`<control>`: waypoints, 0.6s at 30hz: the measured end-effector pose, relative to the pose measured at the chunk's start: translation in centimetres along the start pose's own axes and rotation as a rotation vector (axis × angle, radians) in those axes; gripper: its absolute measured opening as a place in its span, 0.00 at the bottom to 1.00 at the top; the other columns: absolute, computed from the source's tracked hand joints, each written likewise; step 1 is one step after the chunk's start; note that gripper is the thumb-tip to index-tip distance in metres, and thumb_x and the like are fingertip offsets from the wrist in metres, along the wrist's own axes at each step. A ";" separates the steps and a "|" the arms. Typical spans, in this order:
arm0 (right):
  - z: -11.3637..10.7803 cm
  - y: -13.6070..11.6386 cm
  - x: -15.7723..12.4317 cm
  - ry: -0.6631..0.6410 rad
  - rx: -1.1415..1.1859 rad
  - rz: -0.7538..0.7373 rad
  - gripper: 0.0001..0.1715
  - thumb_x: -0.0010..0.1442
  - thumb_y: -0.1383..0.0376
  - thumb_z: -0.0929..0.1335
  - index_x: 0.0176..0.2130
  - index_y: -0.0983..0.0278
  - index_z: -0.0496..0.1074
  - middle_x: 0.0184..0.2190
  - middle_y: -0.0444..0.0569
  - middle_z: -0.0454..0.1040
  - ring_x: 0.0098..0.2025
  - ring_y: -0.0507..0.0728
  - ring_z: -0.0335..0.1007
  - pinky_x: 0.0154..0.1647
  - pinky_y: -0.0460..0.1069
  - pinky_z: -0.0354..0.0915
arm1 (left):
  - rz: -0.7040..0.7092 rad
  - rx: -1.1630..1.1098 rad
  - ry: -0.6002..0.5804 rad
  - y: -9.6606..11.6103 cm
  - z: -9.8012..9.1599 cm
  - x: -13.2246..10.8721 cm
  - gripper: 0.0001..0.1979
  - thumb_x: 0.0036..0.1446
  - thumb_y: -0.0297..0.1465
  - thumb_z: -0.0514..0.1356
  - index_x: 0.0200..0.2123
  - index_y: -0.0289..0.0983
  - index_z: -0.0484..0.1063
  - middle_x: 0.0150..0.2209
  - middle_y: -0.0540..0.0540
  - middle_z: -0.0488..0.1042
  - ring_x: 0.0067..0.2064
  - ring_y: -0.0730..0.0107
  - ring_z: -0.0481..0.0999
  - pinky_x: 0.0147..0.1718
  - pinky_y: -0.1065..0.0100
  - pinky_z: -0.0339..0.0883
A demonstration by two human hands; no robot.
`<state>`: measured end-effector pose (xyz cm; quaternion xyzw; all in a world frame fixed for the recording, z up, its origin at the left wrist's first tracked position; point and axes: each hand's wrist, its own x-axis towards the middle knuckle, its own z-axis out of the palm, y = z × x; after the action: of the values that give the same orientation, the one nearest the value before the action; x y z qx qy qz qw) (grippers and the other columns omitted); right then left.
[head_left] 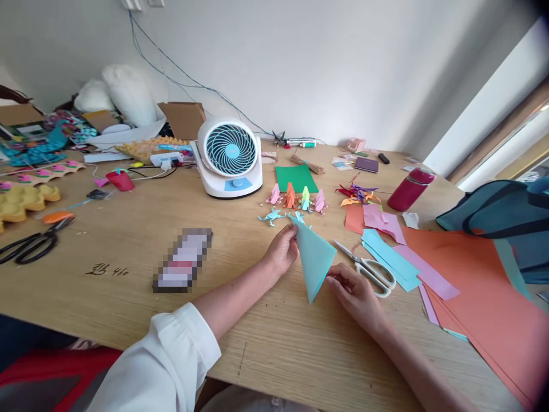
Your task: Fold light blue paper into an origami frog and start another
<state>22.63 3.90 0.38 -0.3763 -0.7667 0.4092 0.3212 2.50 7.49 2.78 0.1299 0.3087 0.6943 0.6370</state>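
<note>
My left hand [283,249] is closed on the upper left edge of a folded sheet of light blue paper [315,257], pinched near its top corner. The paper hangs as a pointed, layered shape above the table, one tip down. Close to its lower right edge is my right hand [354,294], fingers loosely bent and apart from the paper or barely touching it. White-handled scissors [373,273] lie partly open just beyond that hand. Behind the paper stand small folded paper figures in pink, orange [290,195] and green, with a blue figure [271,216] in front.
On the right lie blue paper strips [392,260], large orange sheets [463,274], a magenta flask [410,189] and a teal bag [493,223]. A fan [231,157] stands behind a green sheet's left side. Leftward are a phone [183,260] and black scissors [38,240].
</note>
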 end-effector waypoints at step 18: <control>0.7 -1.7 -0.5 -0.208 0.276 0.106 0.27 0.66 0.54 0.64 0.59 0.63 0.58 0.37 0.50 0.75 0.34 0.55 0.69 0.36 0.50 0.67 | -0.118 -0.156 -0.045 0.2 0.8 -1.1 0.10 0.63 0.25 0.53 0.29 0.34 0.69 0.21 0.52 0.67 0.22 0.77 0.67 0.28 0.72 0.64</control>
<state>21.80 2.54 1.47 -0.3240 -0.7114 0.5637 0.2668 2.98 6.69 3.76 0.0770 0.2465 0.6743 0.6919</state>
